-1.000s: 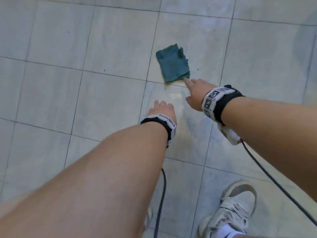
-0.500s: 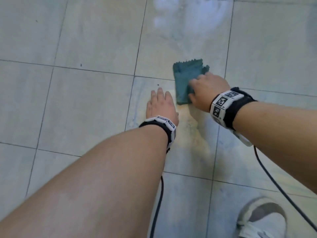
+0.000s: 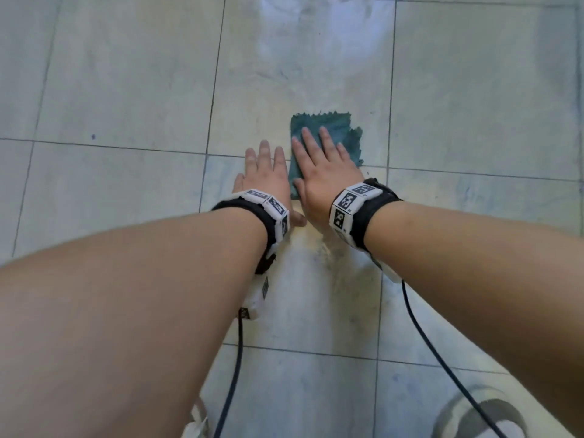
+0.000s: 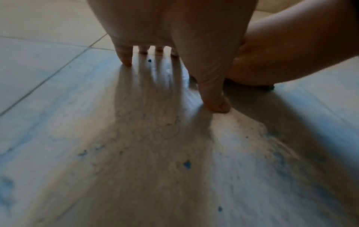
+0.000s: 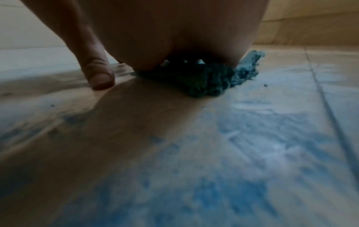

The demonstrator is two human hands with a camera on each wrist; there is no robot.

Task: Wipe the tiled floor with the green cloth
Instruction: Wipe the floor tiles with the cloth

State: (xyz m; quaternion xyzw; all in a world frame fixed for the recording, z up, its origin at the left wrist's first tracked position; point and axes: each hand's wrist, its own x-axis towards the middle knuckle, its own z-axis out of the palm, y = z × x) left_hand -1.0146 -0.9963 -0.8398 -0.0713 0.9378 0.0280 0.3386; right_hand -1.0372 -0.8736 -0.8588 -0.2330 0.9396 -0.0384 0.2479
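Hands lie flat on the tiled floor [image 3: 126,90]: right hand [image 3: 325,172], fingers straight, presses the green cloth [image 3: 328,128]; left hand [image 3: 265,178] rests spread just left. Wiping seems underway; next, slide the cloth under steady pressure.

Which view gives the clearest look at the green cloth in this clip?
The head view: the green cloth shows in full outline, flat on the tiled floor under the right hand. The right wrist view shows only its near bunched edge below the palm. The left wrist view shows no clear part of it.
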